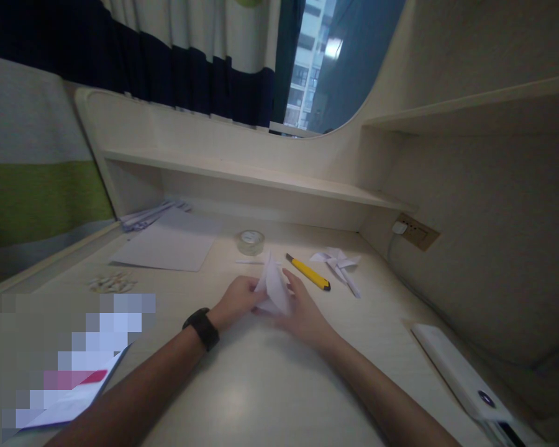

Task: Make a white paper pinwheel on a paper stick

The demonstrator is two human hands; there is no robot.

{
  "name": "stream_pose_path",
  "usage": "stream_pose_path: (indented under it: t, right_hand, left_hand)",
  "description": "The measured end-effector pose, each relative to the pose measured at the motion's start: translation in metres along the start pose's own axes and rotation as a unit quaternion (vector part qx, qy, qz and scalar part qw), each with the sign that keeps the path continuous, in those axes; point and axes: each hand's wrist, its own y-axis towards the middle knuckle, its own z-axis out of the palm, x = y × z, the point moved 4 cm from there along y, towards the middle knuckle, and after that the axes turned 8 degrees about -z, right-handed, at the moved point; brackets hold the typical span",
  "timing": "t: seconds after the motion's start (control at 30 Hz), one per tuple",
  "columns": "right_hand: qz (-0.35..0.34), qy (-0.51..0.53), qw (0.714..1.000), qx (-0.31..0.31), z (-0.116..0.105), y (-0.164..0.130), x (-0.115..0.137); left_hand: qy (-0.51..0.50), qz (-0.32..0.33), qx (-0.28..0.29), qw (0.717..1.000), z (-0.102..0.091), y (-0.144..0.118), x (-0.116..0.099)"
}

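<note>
My left hand (236, 302) and my right hand (302, 313) meet at the middle of the pale desk (242, 391), both gripping a folded piece of white paper (274, 287) that stands up in a point between them. A black watch sits on my left wrist. Just beyond my right hand lies a yellow utility knife (308, 272). A finished white paper pinwheel (339, 264) rests to the right of the knife. A roll of clear tape (251, 241) stands behind the paper.
A white sheet (168, 248) and a stack of papers (149, 215) lie at the back left, small pale bits (112, 283) near them. A white power bank (461, 372) lies at the right edge. A wall socket (417, 231) sits under the shelf.
</note>
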Motion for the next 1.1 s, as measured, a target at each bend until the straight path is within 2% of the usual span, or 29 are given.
stream_pose_path:
  t: [0.13, 0.23, 0.33, 0.4, 0.47, 0.53, 0.6, 0.83, 0.97, 1.1]
  right_hand:
    - [0.061, -0.006, 0.994, -0.085, -0.002, -0.002, 0.006]
    - [0.126, 0.048, 0.977, -0.164, -0.010, -0.003, -0.007]
    - [0.182, 0.198, 0.929, -0.254, -0.020, -0.004, -0.030]
    - [0.205, 0.286, 0.896, -0.271, -0.024, -0.003, -0.042]
    - [0.224, 0.345, 0.876, -0.253, -0.028, -0.002, -0.048]
    - [0.236, 0.379, 0.870, -0.210, -0.031, -0.002, -0.048]
    - [0.242, 0.391, 0.873, -0.165, -0.034, -0.001, -0.047]
    - [0.252, 0.354, 0.898, -0.072, -0.041, -0.001, -0.053]
    - [0.239, 0.354, 0.903, -0.043, -0.046, -0.003, -0.058]
    - [0.233, 0.349, 0.908, 0.019, -0.051, -0.004, -0.050]
  left_hand:
    - [0.076, 0.028, -0.026, 0.996, -0.002, -0.001, -0.003]
    - [0.082, 0.035, -0.020, 0.996, -0.007, 0.000, -0.003]
    - [0.048, 0.032, -0.013, 0.998, -0.019, 0.003, -0.002]
    - [0.024, 0.031, -0.014, 0.999, -0.028, 0.005, -0.001]
    - [0.006, 0.033, -0.010, 0.999, -0.035, 0.006, 0.001]
    - [-0.006, 0.033, -0.003, 0.999, -0.040, 0.007, 0.004]
    - [-0.016, 0.026, 0.010, 0.999, -0.042, 0.006, 0.006]
    - [-0.108, 0.001, 0.087, 0.990, -0.043, 0.004, 0.015]
    - [-0.170, -0.018, 0.070, 0.983, -0.048, 0.007, 0.025]
    - [-0.169, -0.003, 0.065, 0.983, -0.049, 0.006, 0.020]
